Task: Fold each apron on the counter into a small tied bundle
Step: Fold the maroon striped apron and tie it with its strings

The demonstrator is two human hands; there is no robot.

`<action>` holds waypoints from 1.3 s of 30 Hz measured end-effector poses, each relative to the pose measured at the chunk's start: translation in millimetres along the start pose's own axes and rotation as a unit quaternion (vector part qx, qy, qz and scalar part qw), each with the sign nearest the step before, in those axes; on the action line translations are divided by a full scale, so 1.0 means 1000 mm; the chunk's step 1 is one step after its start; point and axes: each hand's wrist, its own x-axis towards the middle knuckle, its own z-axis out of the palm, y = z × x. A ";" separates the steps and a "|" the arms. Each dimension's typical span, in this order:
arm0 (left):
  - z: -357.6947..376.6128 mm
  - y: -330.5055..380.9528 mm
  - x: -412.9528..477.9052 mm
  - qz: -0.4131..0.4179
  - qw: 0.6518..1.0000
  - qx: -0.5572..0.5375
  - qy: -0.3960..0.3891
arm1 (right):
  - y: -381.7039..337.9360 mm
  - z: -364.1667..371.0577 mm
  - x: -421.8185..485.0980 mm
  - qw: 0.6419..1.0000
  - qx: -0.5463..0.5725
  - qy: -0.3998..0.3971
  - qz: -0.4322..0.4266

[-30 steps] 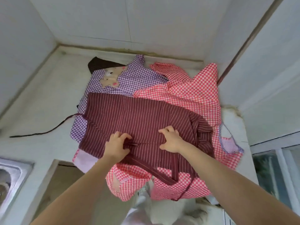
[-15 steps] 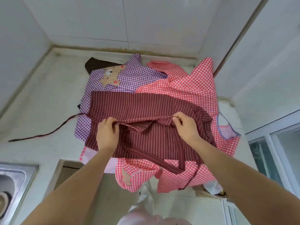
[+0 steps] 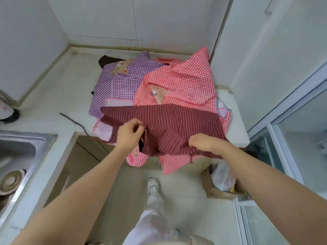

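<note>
1. The maroon striped apron (image 3: 177, 121) lies on top of the pile at the counter's (image 3: 53, 89) near edge, partly lifted.
2. The left hand (image 3: 130, 133) pinches a fold of it with curled fingers.
3. The right hand (image 3: 203, 142), fingers curled under, grips its near hem.
4. Beneath lie a red gingham apron (image 3: 185, 80) and a purple gingham apron (image 3: 120, 82), each with a bear patch.
5. The red print on the plastic bag (image 3: 223, 175) on the floor is too blurred to read.

Bare counter (image 3: 58, 89) left of aprons (image 3: 123, 85); wall (image 3: 238, 59) close right.
</note>
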 end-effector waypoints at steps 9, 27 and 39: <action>0.025 0.033 -0.116 -0.115 0.835 0.090 -0.530 | 0.052 0.065 -0.103 0.937 -0.196 -0.269 0.107; 0.013 0.090 -0.083 -0.062 0.957 -0.174 -0.224 | -0.004 0.077 -0.082 0.981 0.105 0.134 -0.093; -0.021 0.037 -0.077 0.027 0.995 0.040 -0.086 | -0.037 0.060 -0.098 0.895 0.436 0.081 0.054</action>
